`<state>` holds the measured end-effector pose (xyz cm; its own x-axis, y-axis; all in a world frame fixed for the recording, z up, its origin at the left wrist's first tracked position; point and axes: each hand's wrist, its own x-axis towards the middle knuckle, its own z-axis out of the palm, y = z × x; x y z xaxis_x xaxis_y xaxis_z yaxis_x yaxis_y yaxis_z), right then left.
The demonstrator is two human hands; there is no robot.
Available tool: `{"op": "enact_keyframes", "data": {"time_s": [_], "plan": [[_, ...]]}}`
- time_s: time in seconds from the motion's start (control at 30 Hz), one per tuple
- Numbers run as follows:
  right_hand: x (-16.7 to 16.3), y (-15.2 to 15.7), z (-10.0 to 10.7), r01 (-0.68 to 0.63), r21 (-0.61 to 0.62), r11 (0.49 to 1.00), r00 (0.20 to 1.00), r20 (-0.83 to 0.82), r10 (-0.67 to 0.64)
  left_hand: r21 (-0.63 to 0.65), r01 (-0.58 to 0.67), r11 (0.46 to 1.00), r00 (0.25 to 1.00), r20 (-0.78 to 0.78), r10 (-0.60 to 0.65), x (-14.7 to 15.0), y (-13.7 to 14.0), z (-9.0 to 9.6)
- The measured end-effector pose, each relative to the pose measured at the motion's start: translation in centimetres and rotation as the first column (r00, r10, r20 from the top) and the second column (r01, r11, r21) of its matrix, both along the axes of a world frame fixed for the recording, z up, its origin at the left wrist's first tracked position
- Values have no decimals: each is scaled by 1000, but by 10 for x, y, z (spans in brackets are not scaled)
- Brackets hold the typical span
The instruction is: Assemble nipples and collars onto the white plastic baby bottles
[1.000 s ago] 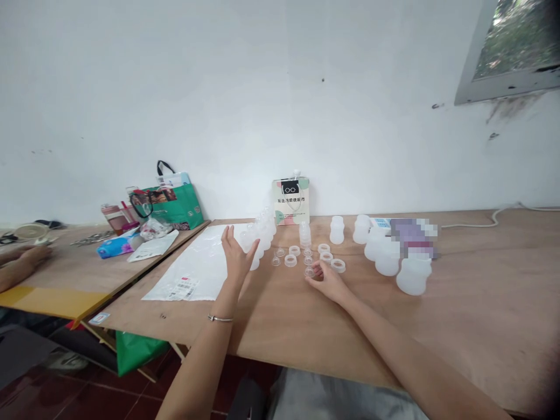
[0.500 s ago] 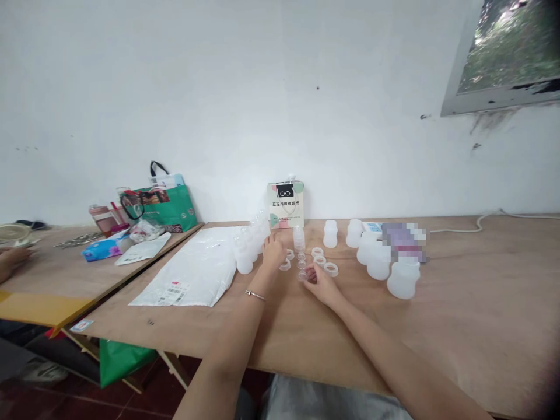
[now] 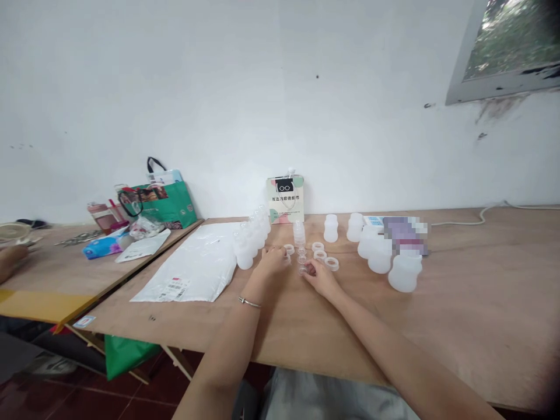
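My left hand (image 3: pixel 272 260) is low over the table, fingers bent and closed at the nearer of two translucent white rings (image 3: pixel 286 261); the hand partly covers this ring. The second ring (image 3: pixel 289 249) lies just behind it. With its fingertips, my right hand (image 3: pixel 320 275) pinches a small clear dome-shaped piece (image 3: pixel 302 270) at the near end of a short row of similar pieces. Behind that row stands a stack of clear cups (image 3: pixel 298 233). To the right of the row lie three more rings (image 3: pixel 331 264).
Frosted bottles with clear tops (image 3: pixel 245 256) stand in a line at left, beside a white plastic mailer (image 3: pixel 188 262). More frosted bottles (image 3: pixel 402 277) curve along the right. A paper bag (image 3: pixel 286 201) leans on the wall. Another person's hand (image 3: pixel 11 259) shows far left.
My left hand has come down and nearer, onto the closer ring. My right hand stays at the same clear dome-shaped piece. The view has shifted slightly.
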<state>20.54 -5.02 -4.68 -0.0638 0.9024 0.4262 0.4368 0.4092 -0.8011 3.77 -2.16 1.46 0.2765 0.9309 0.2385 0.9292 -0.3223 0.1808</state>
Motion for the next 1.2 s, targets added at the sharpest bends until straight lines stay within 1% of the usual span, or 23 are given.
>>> {"op": "enact_keyframes", "data": {"time_s": [0.13,0.23,0.3,0.33,0.37,0.4,0.47,0.5,0.53,0.57,0.63,0.7,0.77,0.83,0.9,1.0,1.13,1.2], "plan": [[1,-3,5,-19,9,1000,995,-96,20,22,13,1000,1000,23,-13,-3,0,-5],[2,-4,8,-53,4,999,978,-204,52,80,10,997,998,66,-15,-3,-2,1],[5,-3,10,-51,-6,999,959,-279,47,153,7,988,989,148,-29,0,-5,9],[8,-2,11,-41,-11,999,949,-313,35,188,27,982,971,228,-70,2,-7,12],[10,-1,12,-28,-16,999,940,-342,21,216,64,974,935,328,-134,5,-9,15],[13,1,14,-18,-19,1000,930,-366,10,235,117,965,876,434,-211,8,-11,17],[17,3,17,-13,-20,1000,914,-405,4,243,246,938,728,593,-345,15,-16,18],[19,4,18,-18,-16,1000,908,-420,9,231,304,924,677,631,-380,18,-18,17],[19,5,19,-27,-11,1000,902,-432,20,214,349,912,646,651,-400,21,-19,15],[19,5,20,-38,-4,999,896,-442,33,193,386,902,631,658,-411,24,-20,13],[18,5,20,-63,11,998,889,-453,61,149,432,890,626,660,-414,27,-21,9],[16,4,20,-80,25,996,887,-454,83,118,445,888,637,655,-406,28,-21,6],[14,1,18,-94,40,995,889,-446,102,108,445,889,646,649,-402,27,-21,5],[14,-1,18,-110,60,992,892,-434,125,97,464,881,636,655,-408,27,-21,5],[15,-3,18,-116,85,990,896,-422,141,75,499,863,596,693,-405,27,-21,4],[15,-4,20,-88,100,991,899,-420,122,30,553,833,509,779,-366,30,-22,1],[18,-2,21,-18,73,997,899,-435,48,-25,602,798,395,878,-270,33,-22,-3],[20,-1,21,39,54,998,898,-440,-11,-44,612,789,360,905,-229,34,-22,-3]]}}
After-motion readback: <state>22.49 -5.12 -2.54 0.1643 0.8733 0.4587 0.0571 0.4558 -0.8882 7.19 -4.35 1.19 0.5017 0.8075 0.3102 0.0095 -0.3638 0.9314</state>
